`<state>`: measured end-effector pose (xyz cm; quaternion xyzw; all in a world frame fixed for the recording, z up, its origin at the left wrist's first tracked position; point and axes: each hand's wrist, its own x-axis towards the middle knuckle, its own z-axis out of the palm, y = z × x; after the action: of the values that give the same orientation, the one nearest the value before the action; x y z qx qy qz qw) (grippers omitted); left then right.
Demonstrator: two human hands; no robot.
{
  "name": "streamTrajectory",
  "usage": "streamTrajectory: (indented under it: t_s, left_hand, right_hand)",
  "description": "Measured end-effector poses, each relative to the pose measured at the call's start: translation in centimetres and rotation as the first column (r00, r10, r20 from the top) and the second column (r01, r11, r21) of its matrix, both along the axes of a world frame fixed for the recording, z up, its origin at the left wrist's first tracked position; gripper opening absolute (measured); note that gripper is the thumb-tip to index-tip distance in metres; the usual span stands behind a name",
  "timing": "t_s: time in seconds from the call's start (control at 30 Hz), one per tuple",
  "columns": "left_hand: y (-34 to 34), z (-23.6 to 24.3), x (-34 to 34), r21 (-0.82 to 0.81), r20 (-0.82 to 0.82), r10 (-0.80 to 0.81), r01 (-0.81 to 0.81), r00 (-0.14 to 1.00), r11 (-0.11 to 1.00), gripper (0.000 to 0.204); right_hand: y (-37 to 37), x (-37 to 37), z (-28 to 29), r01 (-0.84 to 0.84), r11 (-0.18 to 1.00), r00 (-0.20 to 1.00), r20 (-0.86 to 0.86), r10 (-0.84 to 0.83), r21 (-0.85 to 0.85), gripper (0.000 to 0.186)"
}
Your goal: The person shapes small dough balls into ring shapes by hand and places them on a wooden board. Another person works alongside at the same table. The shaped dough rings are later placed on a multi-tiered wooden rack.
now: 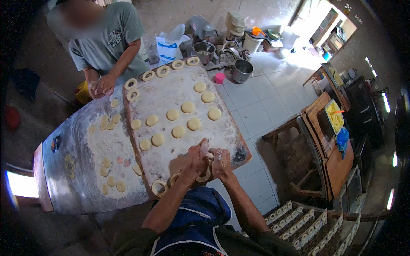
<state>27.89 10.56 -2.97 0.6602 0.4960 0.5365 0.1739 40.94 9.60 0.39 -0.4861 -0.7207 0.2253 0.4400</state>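
Note:
My left hand [198,157] and my right hand [221,163] meet over the near right part of a floured board [171,94]. Both are closed around a small piece of pale dough [210,156], mostly hidden by my fingers. Beneath my forearms lie a few dough rings [159,188], partly covered by my arms. Several flat round dough pieces [194,124] sit in loose rows across the middle of the board. More dough rings [162,71] line its far edge and far left corner.
Across the table a co-worker's hands [103,86] press together. Left of the board, dough pieces [112,181] lie on a floured metal tabletop [77,162]. Racks of dough rings [299,226] stand at lower right. A wooden table [339,170] holds a yellow-filled tray [335,116]. A metal pot [242,71] is on the floor.

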Motion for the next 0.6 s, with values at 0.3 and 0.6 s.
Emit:
streamTrajectory:
  t_s: [0.3, 0.6]
  left_hand:
    - [0.9, 4.6, 5.0, -0.484, 0.45, -0.04, 0.281, 0.892, 0.829, 0.025]
    - [2.1, 2.2, 8.3, -0.397, 0.389, -0.161, 0.323, 0.907, 0.859, 0.036]
  right_hand:
    - [-0.1, 4.8, 3.0, -0.017, 0.996, 0.996, 0.085, 0.024, -0.083, 0.058]
    - [0.0, 9.8, 3.4, -0.153, 0.985, 0.829, -0.553, 0.085, -0.078, 0.035]
